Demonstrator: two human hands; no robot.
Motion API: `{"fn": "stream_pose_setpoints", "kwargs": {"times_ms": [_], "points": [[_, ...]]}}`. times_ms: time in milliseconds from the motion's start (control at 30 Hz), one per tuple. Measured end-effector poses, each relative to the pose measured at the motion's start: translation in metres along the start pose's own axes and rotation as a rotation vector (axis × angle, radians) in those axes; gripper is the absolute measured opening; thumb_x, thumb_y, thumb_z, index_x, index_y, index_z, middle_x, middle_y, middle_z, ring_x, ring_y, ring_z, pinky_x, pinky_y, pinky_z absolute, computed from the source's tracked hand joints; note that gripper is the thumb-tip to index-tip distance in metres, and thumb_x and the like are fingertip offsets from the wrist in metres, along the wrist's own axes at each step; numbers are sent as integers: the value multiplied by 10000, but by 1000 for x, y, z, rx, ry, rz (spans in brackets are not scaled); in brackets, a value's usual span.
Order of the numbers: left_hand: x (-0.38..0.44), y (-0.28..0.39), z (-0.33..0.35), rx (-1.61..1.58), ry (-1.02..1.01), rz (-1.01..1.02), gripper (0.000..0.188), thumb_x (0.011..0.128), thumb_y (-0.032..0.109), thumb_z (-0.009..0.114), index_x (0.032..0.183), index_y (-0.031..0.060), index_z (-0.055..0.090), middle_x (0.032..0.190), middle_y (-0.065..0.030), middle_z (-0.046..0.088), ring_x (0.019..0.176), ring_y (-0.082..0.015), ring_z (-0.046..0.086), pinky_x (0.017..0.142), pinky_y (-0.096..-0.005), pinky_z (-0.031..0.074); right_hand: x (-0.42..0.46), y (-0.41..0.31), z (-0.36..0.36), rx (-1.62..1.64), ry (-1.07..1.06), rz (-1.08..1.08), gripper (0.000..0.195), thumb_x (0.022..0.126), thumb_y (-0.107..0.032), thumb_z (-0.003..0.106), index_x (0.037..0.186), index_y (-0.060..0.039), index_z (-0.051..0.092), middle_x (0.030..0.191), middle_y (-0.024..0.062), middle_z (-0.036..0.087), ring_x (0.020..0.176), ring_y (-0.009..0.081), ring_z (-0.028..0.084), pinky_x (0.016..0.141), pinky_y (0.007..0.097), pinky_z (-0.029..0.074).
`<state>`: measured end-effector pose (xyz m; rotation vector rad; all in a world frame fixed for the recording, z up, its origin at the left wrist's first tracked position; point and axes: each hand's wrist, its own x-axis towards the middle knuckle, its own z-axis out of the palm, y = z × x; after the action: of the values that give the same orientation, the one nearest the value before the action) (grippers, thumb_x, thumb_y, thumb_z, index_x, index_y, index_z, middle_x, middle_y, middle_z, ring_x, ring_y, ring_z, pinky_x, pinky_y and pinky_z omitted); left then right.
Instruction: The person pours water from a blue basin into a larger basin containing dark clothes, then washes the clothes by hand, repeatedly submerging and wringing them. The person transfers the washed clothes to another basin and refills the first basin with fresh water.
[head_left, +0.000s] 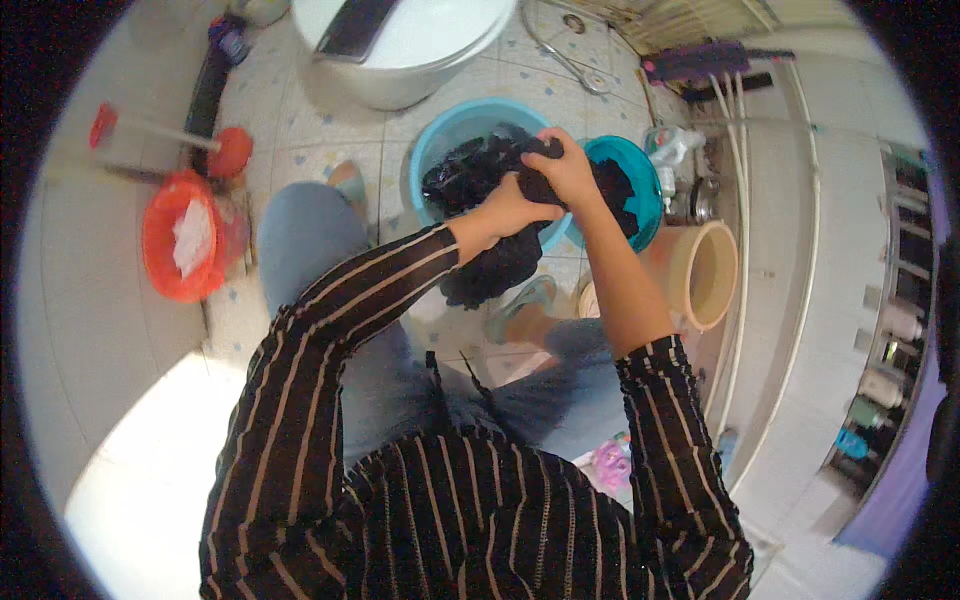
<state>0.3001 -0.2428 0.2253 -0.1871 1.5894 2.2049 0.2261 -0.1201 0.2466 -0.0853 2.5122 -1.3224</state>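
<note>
A bunched black cloth (491, 266) hangs from my two hands over the near rim of a light-blue basin (442, 124). My left hand (506, 210) grips it from the near side, thumb pointing up. On the right, my right hand (566, 169) closes around its upper part. More dark wet fabric (457, 176) lies inside the basin; where it joins the held piece is hidden behind my hands. Close by on the right, a teal basin (646, 214) holds another dark cloth (611, 187).
An orange-beige bucket (712, 274) lies tipped beside white pipes (742, 165) on the right. A red bin (180, 281) with white paper inside stands left. Beyond the basin is a white round-edged appliance (420, 52). A shower hose (559, 56) lies on the tiled floor (322, 101).
</note>
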Motion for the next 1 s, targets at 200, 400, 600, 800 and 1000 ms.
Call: {"fn": "stream_pose_setpoints", "kwargs": {"times_ms": [200, 400, 600, 800, 1000], "points": [[20, -9, -17, -313, 260, -90, 493, 767, 166, 741, 1160, -19, 508, 1012, -127, 631, 830, -229, 646, 725, -351, 547, -92, 9, 36, 575, 178, 259, 931, 812, -344, 733, 1468, -25, 155, 1350, 185, 422, 1176, 270, 480, 997, 374, 394], [10, 23, 4, -449, 249, -370, 545, 831, 242, 681, 1262, 38, 416, 1186, -125, 537, 1005, -253, 587, 825, -419, 506, -119, -3, 17, 213, 115, -1, 948, 633, -155, 793, 1433, -83, 289, 1335, 181, 454, 1254, 296, 447, 1055, 362, 355], [11, 16, -16, -169, 48, -315, 369, 886, 251, 589, 1217, 119, 495, 1163, -44, 537, 1050, -195, 492, 933, -357, 394, -86, 5, -82, 114, 351, -39, 757, 594, -80, 748, 1296, -60, 465, 1234, 112, 520, 1146, 245, 510, 1004, 350, 399], [17, 16, -37, -219, 195, -134, 274, 878, 221, 577, 1119, 97, 536, 1029, -26, 567, 993, -144, 519, 907, -296, 390, -69, 31, -180, 3, 545, -116, 743, 667, -71, 757, 1338, -38, 439, 1241, 128, 527, 1122, 234, 525, 999, 352, 402], [14, 62, -41, -290, 350, -17, 200, 846, 178, 597, 1026, 97, 563, 941, -16, 583, 916, -138, 541, 868, -291, 395, -58, 217, -234, -451, 469, 96, 661, 689, -116, 751, 1301, -47, 509, 1251, 168, 549, 1118, 289, 551, 996, 383, 418]]}}
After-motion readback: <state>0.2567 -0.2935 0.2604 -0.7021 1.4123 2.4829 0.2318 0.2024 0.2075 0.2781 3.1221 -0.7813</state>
